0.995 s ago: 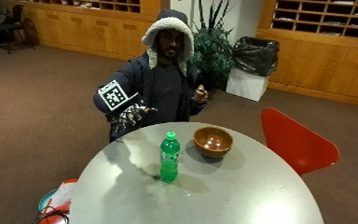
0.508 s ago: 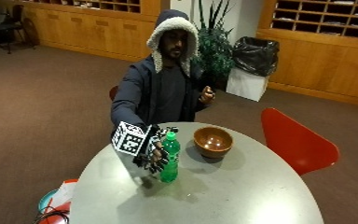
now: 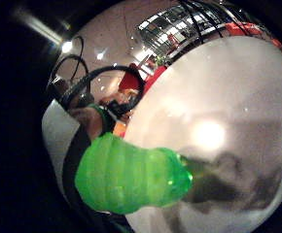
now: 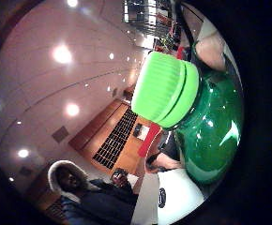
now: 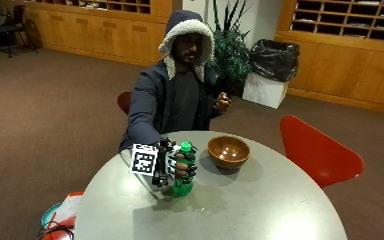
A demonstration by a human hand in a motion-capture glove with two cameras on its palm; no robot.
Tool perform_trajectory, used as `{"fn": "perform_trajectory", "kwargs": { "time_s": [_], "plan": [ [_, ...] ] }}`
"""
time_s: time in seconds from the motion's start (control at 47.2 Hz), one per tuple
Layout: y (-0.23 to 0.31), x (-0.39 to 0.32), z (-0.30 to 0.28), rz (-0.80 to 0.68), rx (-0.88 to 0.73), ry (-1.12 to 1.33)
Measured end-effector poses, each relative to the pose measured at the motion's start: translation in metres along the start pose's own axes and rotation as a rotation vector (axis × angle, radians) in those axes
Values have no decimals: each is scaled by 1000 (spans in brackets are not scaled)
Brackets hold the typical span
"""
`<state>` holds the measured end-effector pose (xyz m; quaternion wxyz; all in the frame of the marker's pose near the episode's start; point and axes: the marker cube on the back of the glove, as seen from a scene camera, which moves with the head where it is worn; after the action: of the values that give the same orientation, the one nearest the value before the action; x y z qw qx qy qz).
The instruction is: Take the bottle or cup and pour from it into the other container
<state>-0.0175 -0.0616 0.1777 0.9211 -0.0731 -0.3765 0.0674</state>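
Gloved right hand (image 5: 176, 167) wrapped around the green bottle (image 5: 183, 181), fingers curled on its middle. Bottle upright on the round grey table (image 5: 258, 210), cap (image 4: 165, 89) on, just beside the brown bowl (image 5: 228, 151). Red chair (image 5: 315, 150) beyond the bowl.

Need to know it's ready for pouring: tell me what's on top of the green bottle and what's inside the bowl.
A light green cap is still on the green bottle, which the gloved right hand grips. The brown bowl shows only a shiny inside; nothing visible in it.
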Motion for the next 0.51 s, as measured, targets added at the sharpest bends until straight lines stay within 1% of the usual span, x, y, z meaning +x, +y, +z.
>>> {"fn": "perform_trajectory", "kwargs": {
  "time_s": [0.127,0.212,0.233,0.339,0.402,0.445,0.508],
  "plan": [
    [9,-5,2,-84,-23,12],
    [-5,-21,10,-199,97,12],
    [-7,-27,11,-205,104,19],
    [5,-59,20,-187,30,106],
    [17,-81,25,-188,-103,182],
    [26,-94,30,-216,-186,241],
    [34,-115,40,-282,-258,348]
  ]
}}
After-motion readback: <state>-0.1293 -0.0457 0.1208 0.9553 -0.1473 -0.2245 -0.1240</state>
